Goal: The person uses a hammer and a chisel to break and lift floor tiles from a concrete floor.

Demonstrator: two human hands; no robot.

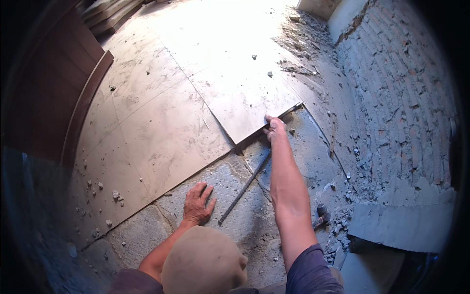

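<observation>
My right hand (275,128) grips the near edge of a large pale floor tile (249,115), with the thumb on top and fingers at the underside. That edge stands raised above the rough grey subfloor (223,179). My left hand (198,203) rests on the subfloor, fingers spread, holding nothing. Between my arms lies a dark metal bar (245,188), its far end reaching toward the raised edge near my right hand. Left of the raised tile, more pale tiles (161,161) lie flat, their broken-away border facing me.
A bare brick wall (399,98) rises at right, with rubble (313,46) along its foot. A dark hammer-like tool (321,215) lies beside my right forearm. At left stands a dark red wooden panel (49,88). A rounded beige shape (203,259) blocks the lower middle.
</observation>
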